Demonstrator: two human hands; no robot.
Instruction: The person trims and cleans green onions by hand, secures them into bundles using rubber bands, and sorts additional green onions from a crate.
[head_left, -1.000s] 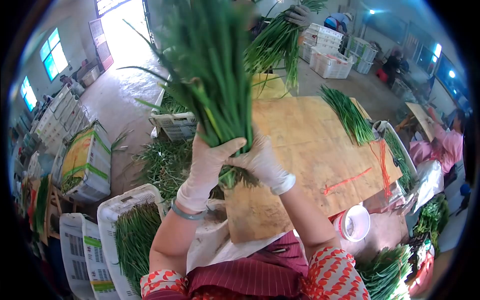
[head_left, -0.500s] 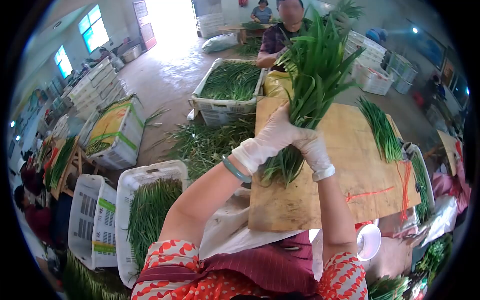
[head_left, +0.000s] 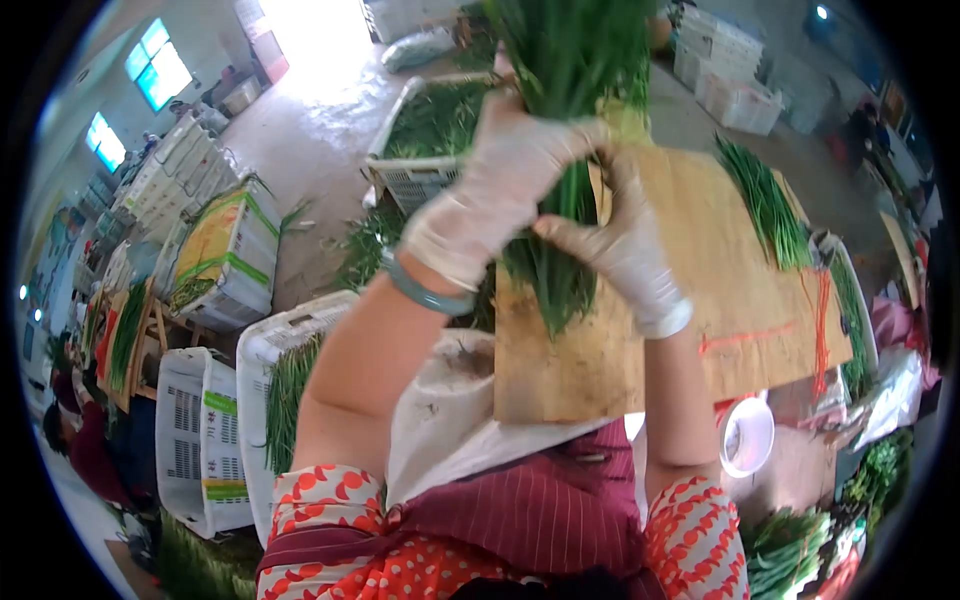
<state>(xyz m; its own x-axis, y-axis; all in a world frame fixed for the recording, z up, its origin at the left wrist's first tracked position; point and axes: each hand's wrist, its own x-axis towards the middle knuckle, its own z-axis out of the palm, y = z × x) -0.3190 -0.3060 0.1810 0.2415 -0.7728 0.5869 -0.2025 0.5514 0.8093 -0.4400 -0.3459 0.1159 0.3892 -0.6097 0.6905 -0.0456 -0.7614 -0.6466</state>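
My gloved left hand [head_left: 510,175] is wrapped round a bunch of garlic chives [head_left: 575,50], held upright above the wooden board [head_left: 700,230]. The bunch's leaves fill the top of the view, blurred, and its lower end points down toward the board. My gloved right hand [head_left: 625,230] is at the bunch's right side, thumb and fingers apart, the thumb across the lower stems. Another bunch of chives [head_left: 765,205] lies at the board's right side. Red ties [head_left: 822,320] hang over the board's right edge.
White crates [head_left: 195,440] and a chive-filled crate [head_left: 290,390] stand to the left. Another full crate [head_left: 435,120] is beyond the board, with loose leaves on the floor. A white bucket [head_left: 747,437] sits below the board's front right. A person in dark red [head_left: 95,440] is far left.
The chive bunch has risen toward the top and slightly left. My right hand has come off its grip, its fingers spreading. The view has tilted, and the person opposite is now hidden behind the leaves.
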